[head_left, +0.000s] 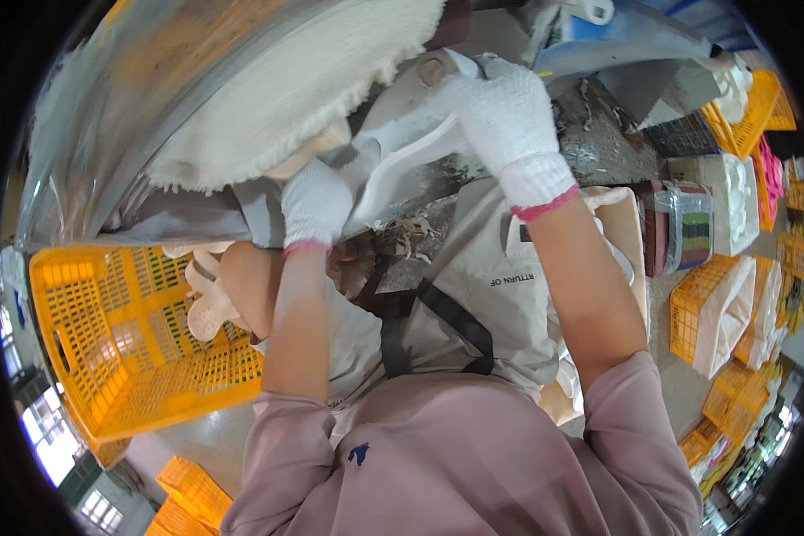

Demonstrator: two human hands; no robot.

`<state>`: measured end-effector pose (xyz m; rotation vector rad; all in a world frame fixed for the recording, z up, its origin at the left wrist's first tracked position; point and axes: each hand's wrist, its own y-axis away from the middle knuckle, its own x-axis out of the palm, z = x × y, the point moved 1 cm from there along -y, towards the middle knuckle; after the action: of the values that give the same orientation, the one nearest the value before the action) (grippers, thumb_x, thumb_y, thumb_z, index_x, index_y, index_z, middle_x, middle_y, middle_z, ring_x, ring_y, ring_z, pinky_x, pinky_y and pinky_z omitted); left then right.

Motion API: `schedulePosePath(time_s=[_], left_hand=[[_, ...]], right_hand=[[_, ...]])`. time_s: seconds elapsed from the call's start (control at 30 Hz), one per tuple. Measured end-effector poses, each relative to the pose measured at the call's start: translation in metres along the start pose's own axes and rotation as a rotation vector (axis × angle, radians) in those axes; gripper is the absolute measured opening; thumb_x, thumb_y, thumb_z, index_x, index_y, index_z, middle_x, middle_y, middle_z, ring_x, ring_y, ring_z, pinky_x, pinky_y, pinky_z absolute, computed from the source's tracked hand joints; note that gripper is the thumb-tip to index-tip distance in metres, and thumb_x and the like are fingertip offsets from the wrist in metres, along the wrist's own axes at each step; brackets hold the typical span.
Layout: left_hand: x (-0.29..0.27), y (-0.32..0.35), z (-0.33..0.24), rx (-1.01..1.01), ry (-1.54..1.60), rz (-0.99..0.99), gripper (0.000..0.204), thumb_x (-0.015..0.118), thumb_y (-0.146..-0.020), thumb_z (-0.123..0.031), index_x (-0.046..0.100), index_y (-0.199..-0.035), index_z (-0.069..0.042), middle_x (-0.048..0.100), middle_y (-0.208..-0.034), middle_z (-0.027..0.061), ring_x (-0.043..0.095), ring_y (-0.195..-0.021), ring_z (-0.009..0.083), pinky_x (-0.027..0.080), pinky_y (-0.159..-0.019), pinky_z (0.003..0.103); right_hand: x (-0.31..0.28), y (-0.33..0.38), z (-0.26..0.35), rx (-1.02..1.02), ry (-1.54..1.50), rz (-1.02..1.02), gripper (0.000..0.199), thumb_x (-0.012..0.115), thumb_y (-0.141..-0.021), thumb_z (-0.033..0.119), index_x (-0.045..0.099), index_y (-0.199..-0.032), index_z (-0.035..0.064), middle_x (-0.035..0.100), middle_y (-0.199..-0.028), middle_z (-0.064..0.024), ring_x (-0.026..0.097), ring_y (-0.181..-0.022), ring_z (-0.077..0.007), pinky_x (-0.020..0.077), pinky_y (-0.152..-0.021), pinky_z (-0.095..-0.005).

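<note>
Both my hands wear white knit gloves with pink cuffs. My left hand [315, 202] grips the lower end of a long pale utensil-shaped piece [400, 161]. My right hand [502, 114] holds its upper end. The piece is pressed against a large fluffy white buffing wheel [299, 80] at the top left, under a curved metal guard [134, 98]. My pink sleeves and a grey apron fill the lower middle.
A yellow plastic crate [107, 330] at my left holds several pale wooden spoons [207, 304]. More yellow crates [710, 313] with white liners stand on the right, beside a box of striped items [683, 228]. Fibre dust lies on the grey machine bed [590, 134].
</note>
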<state>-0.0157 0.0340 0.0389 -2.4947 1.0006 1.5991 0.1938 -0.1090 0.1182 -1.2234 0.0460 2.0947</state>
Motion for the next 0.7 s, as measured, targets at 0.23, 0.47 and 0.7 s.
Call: schedulePosePath(time_s=[0.23,0.47,0.7], left_hand=[[0.021,0.06,-0.037,-0.072,1.176,0.544,0.035,0.077,-0.096,-0.01,0.067,-0.128,0.001,0.074,-0.121,0.0071,0.069,-0.105,0.0141,0.056,-0.094,0.031],[0.065,0.001,-0.104,0.187,1.279,0.115,0.035,0.072,-0.102,-0.033,0.075,-0.114,-0.001,0.075,-0.101,0.0013,0.068,-0.09,0.0145,0.056,-0.08,0.032],[0.035,0.063,-0.047,-0.041,2.285,0.792,0.071,0.054,-0.102,-0.068,0.061,-0.136,-0.006,0.071,-0.122,0.0176,0.07,-0.11,0.034,0.056,-0.098,0.052]], right_hand=[[0.016,-0.02,0.003,-0.433,0.405,0.117,0.025,0.066,-0.092,0.026,0.079,-0.112,0.0175,0.074,-0.099,-0.0228,0.074,-0.095,-0.0401,0.06,-0.085,-0.0483],[-0.067,0.063,0.092,-0.374,0.4,0.281,0.072,0.076,-0.076,0.022,0.059,-0.144,0.0045,0.065,-0.134,-0.022,0.044,-0.145,-0.0399,0.0337,-0.12,-0.0559],[-0.06,0.118,0.085,-0.69,0.36,0.424,0.057,0.069,-0.078,0.013,0.068,-0.134,0.0052,0.068,-0.13,-0.0132,0.067,-0.118,-0.0312,0.0562,-0.095,-0.0406]])
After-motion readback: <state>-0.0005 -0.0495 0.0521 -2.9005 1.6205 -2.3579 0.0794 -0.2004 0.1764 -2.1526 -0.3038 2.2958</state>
